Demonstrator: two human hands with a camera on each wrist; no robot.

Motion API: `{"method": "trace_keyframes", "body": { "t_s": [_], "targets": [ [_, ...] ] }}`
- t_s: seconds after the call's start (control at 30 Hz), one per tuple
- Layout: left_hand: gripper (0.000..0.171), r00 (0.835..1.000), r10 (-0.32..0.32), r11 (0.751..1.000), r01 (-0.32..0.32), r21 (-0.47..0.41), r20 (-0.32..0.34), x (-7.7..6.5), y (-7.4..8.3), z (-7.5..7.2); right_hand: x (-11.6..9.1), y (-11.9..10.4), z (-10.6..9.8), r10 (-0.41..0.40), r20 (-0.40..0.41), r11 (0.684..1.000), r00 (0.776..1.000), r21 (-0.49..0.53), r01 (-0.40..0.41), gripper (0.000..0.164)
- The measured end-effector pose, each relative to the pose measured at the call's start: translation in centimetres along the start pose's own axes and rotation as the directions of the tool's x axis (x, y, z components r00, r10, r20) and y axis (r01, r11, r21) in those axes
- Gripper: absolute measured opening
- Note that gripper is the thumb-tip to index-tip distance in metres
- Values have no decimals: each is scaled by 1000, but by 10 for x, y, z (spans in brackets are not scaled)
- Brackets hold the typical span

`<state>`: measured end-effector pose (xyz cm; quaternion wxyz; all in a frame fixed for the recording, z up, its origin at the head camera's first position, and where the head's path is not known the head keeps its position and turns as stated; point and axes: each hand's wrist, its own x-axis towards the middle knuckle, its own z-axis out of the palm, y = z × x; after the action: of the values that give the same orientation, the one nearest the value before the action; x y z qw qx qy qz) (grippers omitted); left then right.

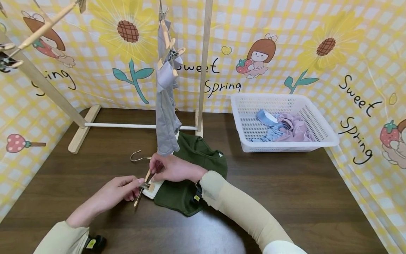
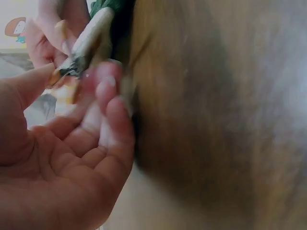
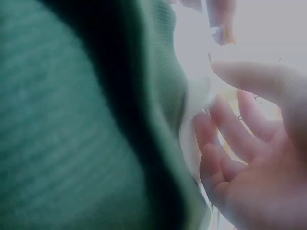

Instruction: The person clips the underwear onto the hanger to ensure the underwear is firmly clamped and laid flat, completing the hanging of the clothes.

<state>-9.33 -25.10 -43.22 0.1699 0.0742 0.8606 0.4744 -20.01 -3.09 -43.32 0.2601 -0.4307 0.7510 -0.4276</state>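
A dark green garment [image 1: 200, 158] with a white waistband [image 1: 153, 190] lies on the table. Against the waistband is a wooden clip hanger [image 1: 137, 200], its metal hook turned to the far left. My left hand [image 1: 115, 192] pinches the hanger's metal clip [image 1: 145, 186] between thumb and fingers at the band's near end. In the left wrist view, the clip [image 2: 72, 67] shows at the thumb tip. Reaching across the garment, my right hand [image 1: 174, 167] holds the waistband beside the hanger bar. Green cloth [image 3: 53, 120] fills much of the right wrist view.
A grey garment [image 1: 166, 116] hangs from clips just behind my right hand. The wooden rack [image 1: 204, 60] stands at the back left, with another hanger [image 1: 47, 28] at upper left. A white basket [image 1: 285, 146] at the back right holds blue and lilac clothes [image 1: 293, 128].
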Motion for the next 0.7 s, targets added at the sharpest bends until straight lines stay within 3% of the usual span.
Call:
{"method": "trace_keyframes", "body": {
  "t_s": [0.1, 0.2, 0.33, 0.47, 0.63, 0.7],
  "targets": [
    [30, 1000, -7, 999, 8, -33, 24, 2, 1, -2, -1, 0, -3, -29, -43, 1000, 999, 8, 30, 20],
    [36, 998, -27, 997, 31, -74, 58, 8, 3, -4, -4, 0, -7, -34, -30, 999, 999, -22, 33, 16],
    [44, 990, -118, 982, 129, -138, 82, 19, 6, -5, -12, 1, -14, -30, -23, 997, 999, -79, 28, 16],
    [42, 980, -166, 957, 186, -221, 109, 28, 7, -6, -24, 0, -26, -15, -56, 994, 998, -112, 9, 19],
    [30, 983, -114, 945, 153, -290, 145, 33, 7, -6, -40, -3, -48, 10, -146, 989, 989, -141, -31, 20],
    [33, 986, -91, 943, 131, -305, 141, 33, 6, -6, -45, -4, -59, 13, -192, 989, 981, -143, -41, 18]
  ]
}}
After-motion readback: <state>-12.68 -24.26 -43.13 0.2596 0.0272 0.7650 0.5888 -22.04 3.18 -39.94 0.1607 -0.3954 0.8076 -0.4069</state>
